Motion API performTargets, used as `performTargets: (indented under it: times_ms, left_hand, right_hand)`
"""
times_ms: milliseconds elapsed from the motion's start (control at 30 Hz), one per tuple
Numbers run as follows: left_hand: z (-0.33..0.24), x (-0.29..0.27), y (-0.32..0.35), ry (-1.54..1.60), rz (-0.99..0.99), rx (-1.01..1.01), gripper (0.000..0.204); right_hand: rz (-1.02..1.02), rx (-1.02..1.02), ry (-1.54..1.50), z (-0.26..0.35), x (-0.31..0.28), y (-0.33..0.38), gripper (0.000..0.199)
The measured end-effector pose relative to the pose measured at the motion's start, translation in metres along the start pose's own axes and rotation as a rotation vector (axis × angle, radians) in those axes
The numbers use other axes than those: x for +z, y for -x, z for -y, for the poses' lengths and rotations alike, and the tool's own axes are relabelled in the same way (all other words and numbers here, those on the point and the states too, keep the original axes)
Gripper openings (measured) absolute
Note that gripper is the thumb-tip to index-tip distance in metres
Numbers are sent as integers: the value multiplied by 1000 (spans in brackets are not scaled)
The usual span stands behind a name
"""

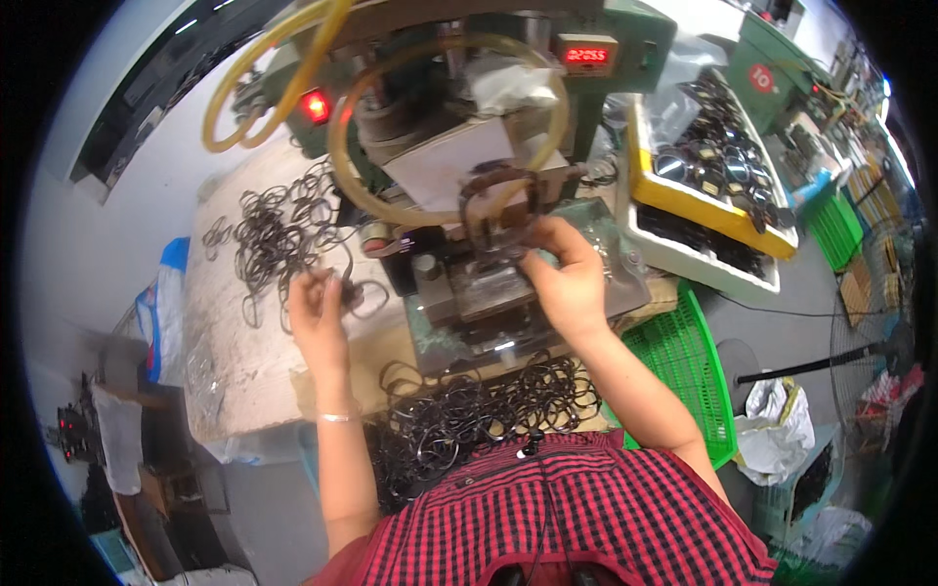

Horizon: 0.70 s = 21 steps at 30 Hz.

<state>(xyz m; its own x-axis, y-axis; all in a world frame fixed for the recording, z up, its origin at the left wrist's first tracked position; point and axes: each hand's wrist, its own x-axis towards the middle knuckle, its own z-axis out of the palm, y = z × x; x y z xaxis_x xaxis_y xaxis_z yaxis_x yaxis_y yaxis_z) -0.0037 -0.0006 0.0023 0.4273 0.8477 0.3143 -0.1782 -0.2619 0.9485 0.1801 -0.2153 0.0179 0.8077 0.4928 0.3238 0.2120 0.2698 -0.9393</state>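
Note:
My right hand [569,283] is at the green press, its thumb and forefinger closed on the edge of a dark, frame-like ring [471,217]. That ring stands upright above the metal fixture [489,293] and is blurred. My left hand [318,305] is over the left side of the table, fingers curled in on a thin dark loop [348,256]. Close behind it lies a loose pile of similar dark loops [278,230]. Another heap of dark loops [489,410] sits between my forearms, right in front of my body.
The green press [625,44] carries a lit red switch, a red display and looping yellow hoses [344,186]. At right, a yellow-edged foam box [684,200] of dark glossy parts sits on another box. A green basket [718,376] stands below, beside a fan [865,352].

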Motion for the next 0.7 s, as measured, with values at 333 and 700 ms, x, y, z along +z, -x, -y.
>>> performTargets:
  times_ms: [333,700]
  left_hand:
    - [-75,39,30,14,-146,161,13]
    - [-104,109,60,44,315,295,19]
  right_hand:
    - [15,228,-340,23,11,5,44]
    - [80,-199,918,-11,-62,-2,29]
